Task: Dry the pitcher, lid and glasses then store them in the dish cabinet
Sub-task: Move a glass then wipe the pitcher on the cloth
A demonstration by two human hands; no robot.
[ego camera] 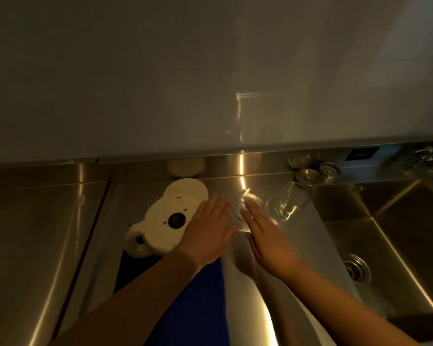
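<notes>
1. Two hands over the steel desk (60,233), flanking a clear glass (239,211). Left hand (208,228) sits left of the glass, right hand (268,236) right of it.
2. Grip: both hands flat, fingers extended, palms angled inward toward the glass. Nothing clenched; neither visibly holds anything. Contact with the glass can't be confirmed due to blur.
3. The glass is blurred and transparent; can't tell its orientation or long axis.
4. A second glass (283,206) lies just right of the first, near the sink edge. It looks tipped on its side, but that's not certain.
5. Pitcher (170,221), white, sits left of the glass, upside down: flat base with a dark centre hub faces the camera. Its handle (135,243) points toward the near-left. The left hand overlaps its right edge.
6. A round white piece (185,167), possibly the lid, is behind the pitcher against the back ledge, partly hidden under the overhang.
7. Blue cloth (198,308) lies on the desk under the left forearm, nearer the camera than the glass.
8. Sink (398,233) is right of the glass, with its drain (356,269) visible. Metal strainer pieces (315,173) sit at its back-left corner.
9. A grey panel (210,71) fills the upper frame above the glass. Lighting is dim and warm; the far-right corner clutter is unreadable.
</notes>
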